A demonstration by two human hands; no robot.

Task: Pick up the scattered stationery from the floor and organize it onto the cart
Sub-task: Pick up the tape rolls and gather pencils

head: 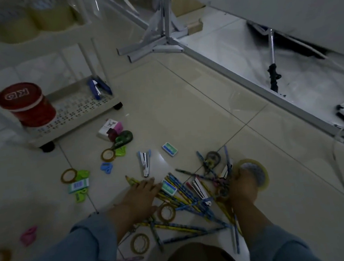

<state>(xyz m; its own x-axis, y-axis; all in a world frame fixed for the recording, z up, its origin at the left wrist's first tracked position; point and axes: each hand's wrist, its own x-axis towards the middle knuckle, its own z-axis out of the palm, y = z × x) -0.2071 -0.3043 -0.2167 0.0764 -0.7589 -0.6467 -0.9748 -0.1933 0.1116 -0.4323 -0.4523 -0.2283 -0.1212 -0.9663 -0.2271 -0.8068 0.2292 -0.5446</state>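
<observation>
Left hand [140, 196]: fingers straight, laid flat on the pile of pencils [184, 199], grasping nothing. Right hand [243, 186]: fingers curled around a large tape roll [263, 172] at the right edge of the pile. Both lie on the tiled floor [186, 108]. The cart [79, 108] stands well apart, upper left; its bottom shelf carries a red tin [27, 104] and a blue stapler [98, 88].

Pale tiled floor [186, 108], dimly lit, strewn with stationery. A heap of blue and yellow pencils [184, 195] lies in the foreground, with a large tape roll [261, 177] at its right edge. Beyond it lie a blue stapler [145, 163], a small green box [169, 149] and a small tape roll [108, 155]. At the left stands a white wheeled cart [83, 108]; its bottom shelf holds a red tin [27, 104] and another stapler [98, 88]
</observation>
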